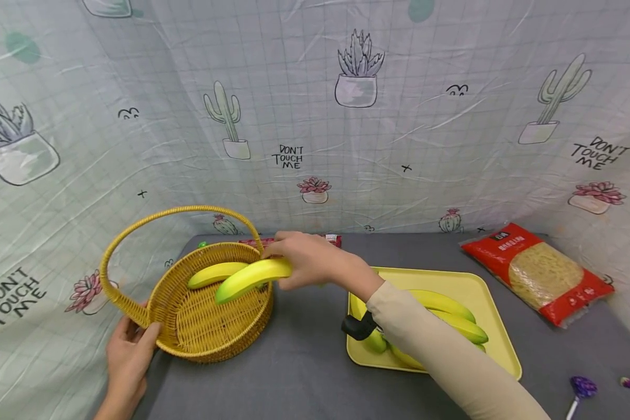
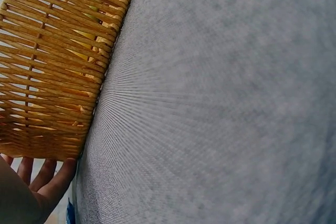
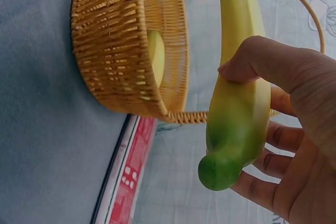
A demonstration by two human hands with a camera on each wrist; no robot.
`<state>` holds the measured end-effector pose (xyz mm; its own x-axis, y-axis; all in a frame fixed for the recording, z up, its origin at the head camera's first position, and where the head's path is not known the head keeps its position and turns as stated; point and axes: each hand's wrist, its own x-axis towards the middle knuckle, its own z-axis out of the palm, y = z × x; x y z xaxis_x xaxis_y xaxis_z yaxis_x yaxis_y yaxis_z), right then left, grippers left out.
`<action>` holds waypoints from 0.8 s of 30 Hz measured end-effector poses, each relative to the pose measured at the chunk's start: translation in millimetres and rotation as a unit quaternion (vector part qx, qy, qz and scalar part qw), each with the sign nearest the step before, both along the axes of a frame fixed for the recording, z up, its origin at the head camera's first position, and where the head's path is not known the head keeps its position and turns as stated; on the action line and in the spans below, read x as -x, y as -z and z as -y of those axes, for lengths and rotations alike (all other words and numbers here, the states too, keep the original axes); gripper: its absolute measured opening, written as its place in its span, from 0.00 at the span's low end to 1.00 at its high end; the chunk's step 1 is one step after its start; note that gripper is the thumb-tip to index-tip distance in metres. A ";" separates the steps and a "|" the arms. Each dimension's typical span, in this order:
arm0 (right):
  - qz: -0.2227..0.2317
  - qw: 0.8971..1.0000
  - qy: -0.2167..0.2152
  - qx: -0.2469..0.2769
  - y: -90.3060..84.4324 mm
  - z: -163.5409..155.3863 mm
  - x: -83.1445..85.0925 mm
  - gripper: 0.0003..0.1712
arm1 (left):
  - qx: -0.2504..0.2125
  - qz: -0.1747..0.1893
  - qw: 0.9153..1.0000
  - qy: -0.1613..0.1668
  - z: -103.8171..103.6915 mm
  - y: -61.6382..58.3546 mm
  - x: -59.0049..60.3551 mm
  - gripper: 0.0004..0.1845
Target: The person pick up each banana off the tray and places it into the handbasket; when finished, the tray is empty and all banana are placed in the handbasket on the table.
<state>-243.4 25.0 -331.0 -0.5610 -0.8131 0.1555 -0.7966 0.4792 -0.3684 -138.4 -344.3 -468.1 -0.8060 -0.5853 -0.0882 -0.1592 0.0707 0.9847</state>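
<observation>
My right hand (image 1: 307, 259) grips a yellow banana (image 1: 252, 279) with green ends, its tip reaching over the rim of a woven basket (image 1: 210, 353). In the right wrist view, the thumb of my right hand (image 3: 310, 93) lies across the banana (image 3: 239, 98), with the fingers behind it. A second banana (image 1: 216, 274) lies inside the basket. At the basket's left side, my left hand (image 1: 132, 353) holds the rim near the foot of the tall handle. The left wrist view shows fingers of that hand (image 2: 44, 187) against the basket wall (image 2: 47, 72).
A yellow tray (image 1: 496, 326) with several bananas (image 1: 446, 306) stands to the right, partly behind my right forearm. Beyond it lies a red bag of pasta (image 1: 541, 271). A purple-headed item (image 1: 583, 386) sits at the front right. A red and white package (image 3: 128, 177) lies behind the basket.
</observation>
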 end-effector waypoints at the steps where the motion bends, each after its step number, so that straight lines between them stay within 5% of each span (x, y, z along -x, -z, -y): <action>1: -0.001 1.000 -0.002 -0.001 0.1 3.1 -0.1 0.26 | 0.001 0.002 1.000 -0.001 0.0 -0.2 -0.1 0.31; 8: -0.008 1.000 -0.019 -0.014 -2.6 25.5 1.4 0.25 | 0.009 0.001 1.000 -0.004 -0.8 0.1 0.3 0.32; 24: -0.021 0.998 0.014 -0.057 7.1 70.3 11.3 0.27 | -0.016 -0.009 1.000 -0.008 -1.3 -0.9 1.8 0.32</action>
